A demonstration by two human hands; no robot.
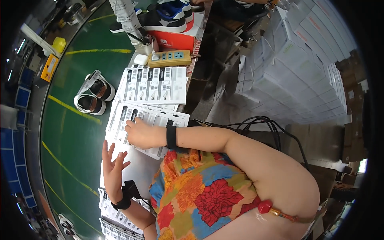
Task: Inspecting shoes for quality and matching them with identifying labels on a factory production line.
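My right hand (145, 134) rests on a sheet of printed labels (176, 119), with its fingers bent and drawn together near the dark strips. Whatever sits between those fingertips is too small to make out. My left hand (113, 170) is held over the table edge beside the sheets, fingers spread and holding nothing visible. Another label sheet (178, 86) lies just beyond, partly overlapped by the nearer ones. More label sheets (120, 214) are stacked below my left forearm. Each wrist wears a black band.
A pair of shoes (95, 96) stands on the green conveyor belt (72, 140) with yellow lines. A yellow power strip (169, 58), a white case (141, 60) and a red shoebox (172, 40) with sneakers (166, 20) are at the far end. White boxes (296, 80) are stacked right; black cables (276, 128) hang nearby.
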